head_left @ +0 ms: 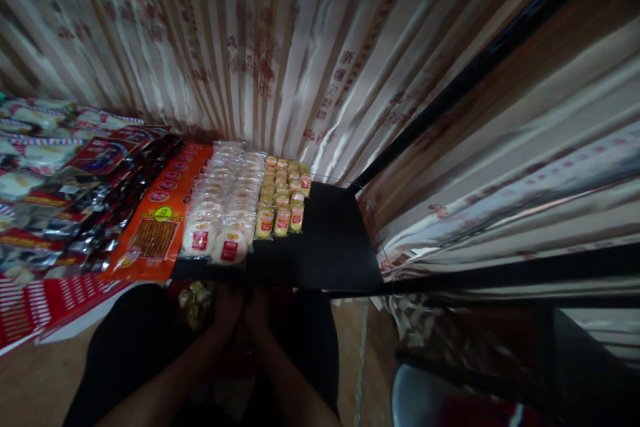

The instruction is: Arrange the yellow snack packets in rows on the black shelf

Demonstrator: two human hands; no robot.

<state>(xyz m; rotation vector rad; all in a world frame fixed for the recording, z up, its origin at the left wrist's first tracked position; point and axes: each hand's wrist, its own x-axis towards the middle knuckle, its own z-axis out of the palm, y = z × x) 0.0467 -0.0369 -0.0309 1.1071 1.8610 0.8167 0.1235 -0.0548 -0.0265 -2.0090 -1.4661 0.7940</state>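
Note:
Both hands are low and close together at the front edge of a black table (340, 240), between the knees, in deep shadow. My left hand (227, 305) is just right of a bunch of small yellow-wrapped packets (195, 303). Right beside it is my right hand (257, 310). The fingers of both hands are too dark to make out, and whether they hold anything is hidden. On the table, beyond the hands, stand rows of clear-wrapped round white crackers (220, 213). To their right are rows of small yellow packets (281, 197) with red labels.
An orange snack bag (160, 220) lies left of the crackers, with dark packs (100, 193) piled farther left. A pleated printed curtain (270, 40) hangs behind. A black bar (475, 80) slants up at the right. A pale tub-like container (415, 393) stands at lower right.

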